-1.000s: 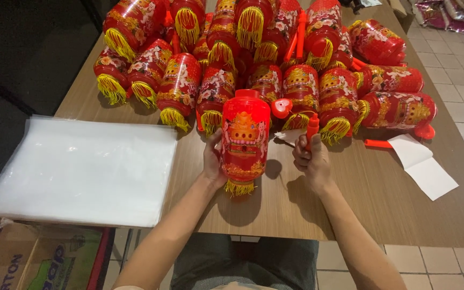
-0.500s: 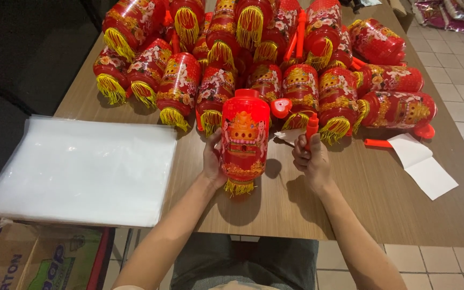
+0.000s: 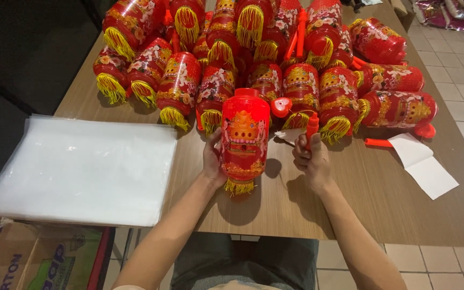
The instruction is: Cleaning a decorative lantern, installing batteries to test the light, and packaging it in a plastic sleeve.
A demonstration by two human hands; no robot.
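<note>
My left hand (image 3: 213, 158) grips the red plastic lantern with gold tassel (image 3: 244, 140) upright above the wooden table (image 3: 382, 198), fingers wrapped round its side. Right hand (image 3: 311, 161) pinches a red plastic handle stick (image 3: 311, 129). Assembly step, I judge; the stick needs lining up with the lantern's top.

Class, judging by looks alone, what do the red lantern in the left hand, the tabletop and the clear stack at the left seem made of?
Red lantern: probably glossy plastic, showing highlights; its yellow fringe looks like thread. Tabletop: wood or wood-look laminate, with visible grain and a matte finish. Clear stack: thin transparent plastic film, likely bags, with a milky sheen.
</note>
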